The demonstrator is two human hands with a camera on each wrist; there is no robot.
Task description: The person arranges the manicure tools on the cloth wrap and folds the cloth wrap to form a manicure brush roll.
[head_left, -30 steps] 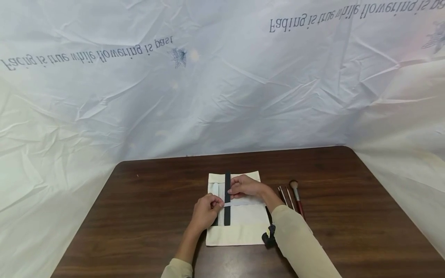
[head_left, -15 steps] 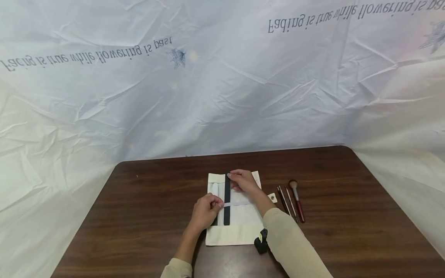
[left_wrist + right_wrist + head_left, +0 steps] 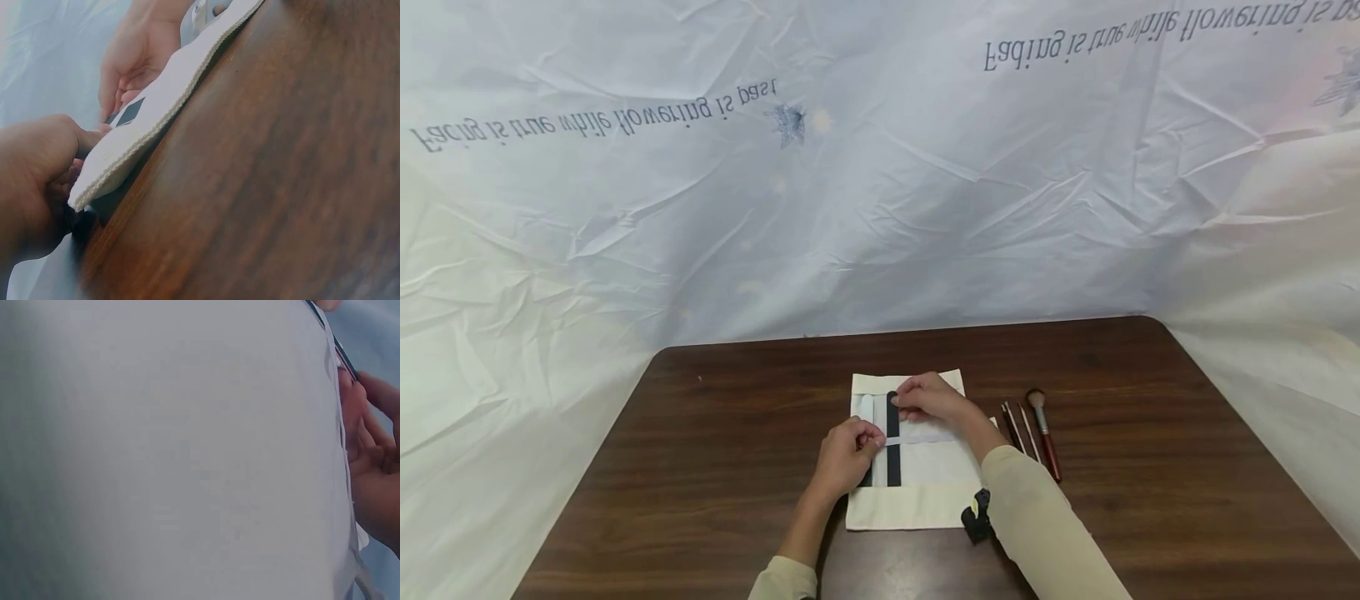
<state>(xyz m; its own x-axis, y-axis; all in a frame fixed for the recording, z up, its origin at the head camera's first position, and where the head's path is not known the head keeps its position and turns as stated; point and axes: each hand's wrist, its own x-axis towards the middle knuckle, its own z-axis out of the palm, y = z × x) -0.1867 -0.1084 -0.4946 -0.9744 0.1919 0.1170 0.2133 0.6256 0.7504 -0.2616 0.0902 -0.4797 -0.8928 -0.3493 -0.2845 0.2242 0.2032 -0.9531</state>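
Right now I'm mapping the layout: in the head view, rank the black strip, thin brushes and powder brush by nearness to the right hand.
1. Black strip, at the right hand's fingertips, left.
2. Thin brushes, right of it.
3. Powder brush, farther right.

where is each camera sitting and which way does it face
Head: worn high, looking forward and down at the table; both hands and sleeves show.
Left wrist: low by the table edge, looking along the cloth pouch; left hand shows.
Right wrist: pressed close to pale cloth; right hand shows.
Head and left wrist views share the pouch and both hands.
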